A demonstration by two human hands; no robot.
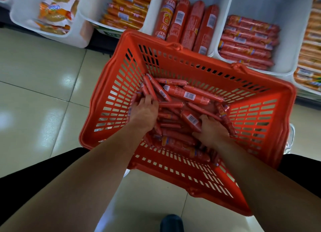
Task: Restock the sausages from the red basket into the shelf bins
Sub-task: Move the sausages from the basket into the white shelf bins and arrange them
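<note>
A red slotted basket [243, 85] stands in front of me, its bottom covered with several red-wrapped sausages [187, 94] lying in all directions. Both my hands are down inside it. My left hand [145, 112] is closed around a bundle of thin sausages [149, 87] at the basket's left side. My right hand [212, 131] lies on the pile at the right, fingers curled around a thicker sausage with a barcode label [191, 119]. White shelf bins [286, 19] behind the basket hold rows of sausages.
The bin straight behind the basket holds thick red sausages [187, 21]; the one to its right holds thinner ones [248, 40] with room above. More bins [22, 18] to the left hold other packs. Beige floor tiles [43, 85] lie left. A dark shoe [172, 223] shows below.
</note>
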